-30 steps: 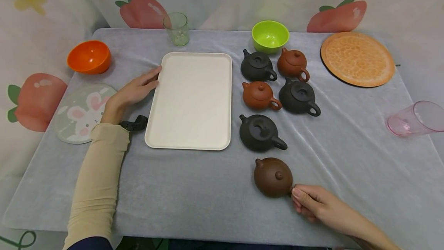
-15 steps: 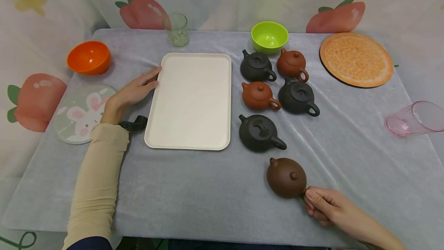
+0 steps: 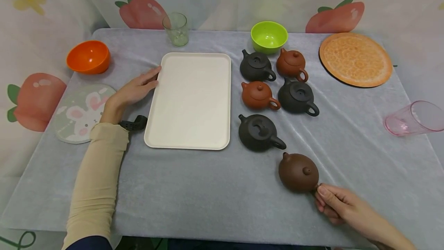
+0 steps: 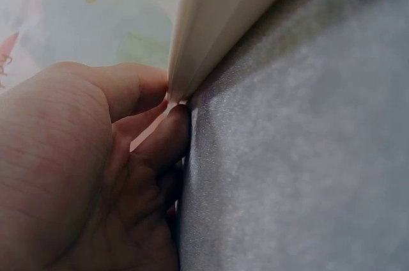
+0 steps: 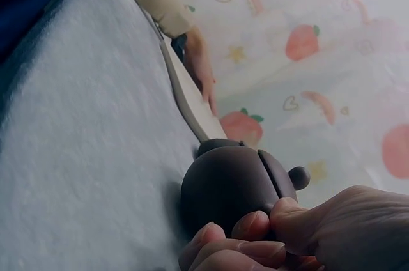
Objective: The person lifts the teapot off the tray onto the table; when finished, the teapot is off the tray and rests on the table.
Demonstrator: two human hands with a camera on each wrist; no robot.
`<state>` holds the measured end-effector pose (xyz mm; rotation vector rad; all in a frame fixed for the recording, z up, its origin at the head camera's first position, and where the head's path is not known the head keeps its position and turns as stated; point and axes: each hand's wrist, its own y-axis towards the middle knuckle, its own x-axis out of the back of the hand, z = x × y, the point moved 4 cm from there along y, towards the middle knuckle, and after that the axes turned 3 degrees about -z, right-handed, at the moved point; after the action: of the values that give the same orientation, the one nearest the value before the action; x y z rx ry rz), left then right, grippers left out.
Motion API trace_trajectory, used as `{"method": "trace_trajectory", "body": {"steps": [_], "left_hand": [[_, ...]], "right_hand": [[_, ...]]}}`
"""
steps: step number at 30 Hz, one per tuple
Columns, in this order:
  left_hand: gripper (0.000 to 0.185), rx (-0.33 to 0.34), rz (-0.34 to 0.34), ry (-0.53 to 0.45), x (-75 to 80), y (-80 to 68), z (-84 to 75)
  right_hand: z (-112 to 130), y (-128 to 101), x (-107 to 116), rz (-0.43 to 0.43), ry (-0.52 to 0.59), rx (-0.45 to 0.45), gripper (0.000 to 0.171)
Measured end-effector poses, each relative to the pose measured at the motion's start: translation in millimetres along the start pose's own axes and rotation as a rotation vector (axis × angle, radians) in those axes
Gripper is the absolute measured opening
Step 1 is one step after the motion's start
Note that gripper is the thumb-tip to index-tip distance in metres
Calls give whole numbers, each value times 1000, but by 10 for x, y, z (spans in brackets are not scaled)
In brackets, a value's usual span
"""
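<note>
My right hand [image 3: 341,205] pinches the handle of a round brown teapot [image 3: 298,173] between thumb and fingers. The teapot's body and lid knob show in the right wrist view, where the fingers hide its handle. A black teapot [image 3: 257,132] sits just beyond its spout. My left hand [image 3: 133,90] rests at the left edge of a cream rectangular tray [image 3: 189,101], its fingers extended. In the left wrist view the fingertips [image 4: 172,124] touch the tray's outer rim.
Behind the black teapot stand two more black teapots [image 3: 256,66] and two reddish-brown teapots [image 3: 257,95]. A green bowl [image 3: 269,38], a glass [image 3: 177,30] and an orange bowl [image 3: 88,58] line the back. Round mats lie left [image 3: 81,115] and right [image 3: 355,60], with a pink glass [image 3: 412,119] at the right.
My right hand has moved the brown teapot to the right and, lately, slightly away from the front edge. The left hand and tray stay as they were.
</note>
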<state>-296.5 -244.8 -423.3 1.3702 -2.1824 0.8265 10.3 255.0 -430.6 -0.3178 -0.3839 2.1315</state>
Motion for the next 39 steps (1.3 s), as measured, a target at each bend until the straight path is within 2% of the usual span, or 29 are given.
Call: {"method": "trace_trajectory", "body": {"steps": [5,11,21,29,36,39], "left_hand": [[61,-4,-2,10,16,9,9],[61,-21,1,34,44,17,9],[61,-31,-2,16,58,-16,2],[61,-29,-6,8,38,3,16],[61,-28,-9,28,22,1,32],[61,-35,-6,27,10,6,41]], "right_hand": [[3,-19,71,-54,-76,6,36],[29,-28,145,-104,-139,55,36],[115,68,272,-147,-164,57,35],[183,195,368,-193,-178,19,37],[267,328,474,-252,-173,24,38],[289,382,512,-281,-175,-6,41]]}}
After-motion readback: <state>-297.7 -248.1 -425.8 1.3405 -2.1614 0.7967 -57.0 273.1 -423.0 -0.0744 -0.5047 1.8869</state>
